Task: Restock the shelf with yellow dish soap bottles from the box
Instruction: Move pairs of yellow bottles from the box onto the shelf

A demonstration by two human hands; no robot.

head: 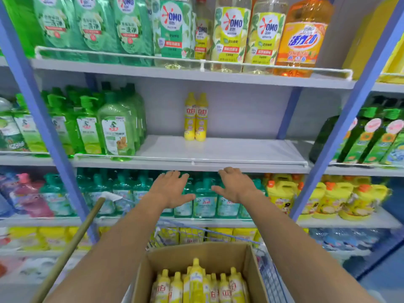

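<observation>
Two yellow dish soap bottles (pixel 196 117) stand side by side at the back of the middle shelf (pixel 229 152), which is otherwise bare on its right part. Below me a cardboard box (pixel 251 263) holds several more yellow bottles (pixel 196 283), upright. My left hand (pixel 171 186) and my right hand (pixel 235 185) are held out just below the shelf's front rail, fingers spread, palms down, holding nothing.
Green pump bottles (pixel 113 125) fill the shelf's left part. Large bottles (pixel 231 33) stand on the shelf above, teal bottles (pixel 203 200) on the shelf below. Blue uprights (pixel 341 132) frame the bay. A wooden handle (pixel 72 248) leans at lower left. The box sits in a wire cart (pixel 271 276).
</observation>
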